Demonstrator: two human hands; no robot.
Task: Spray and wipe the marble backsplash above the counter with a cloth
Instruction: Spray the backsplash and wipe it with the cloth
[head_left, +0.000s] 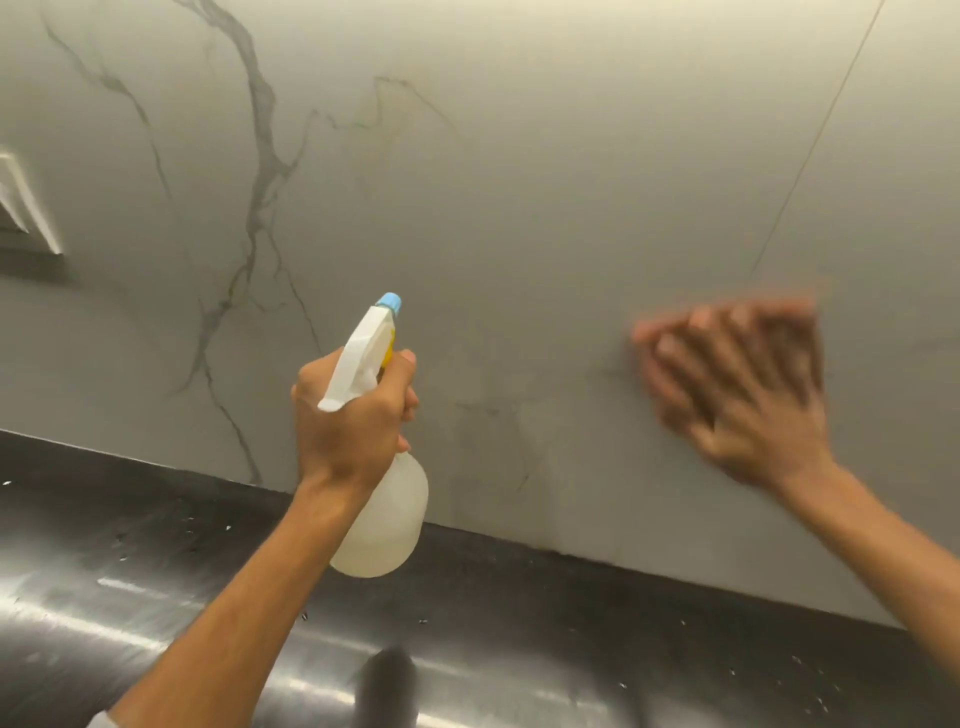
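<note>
The grey marble backsplash (519, 182) with dark veins fills the upper view. My left hand (353, 415) grips the neck of a translucent spray bottle (384, 525) with a white trigger head and blue nozzle (389, 303), pointed up at the wall. My right hand (737, 384) is blurred by motion, fingers spread flat against the backsplash at the right. A faint grey smear shows along its fingertips; I cannot tell whether a cloth lies under it.
A dark, glossy counter (519, 649) runs below the backsplash, dotted with small droplets. A white fixture (26, 208) juts from the wall at the far left. A thin seam line (810, 150) crosses the marble at the upper right.
</note>
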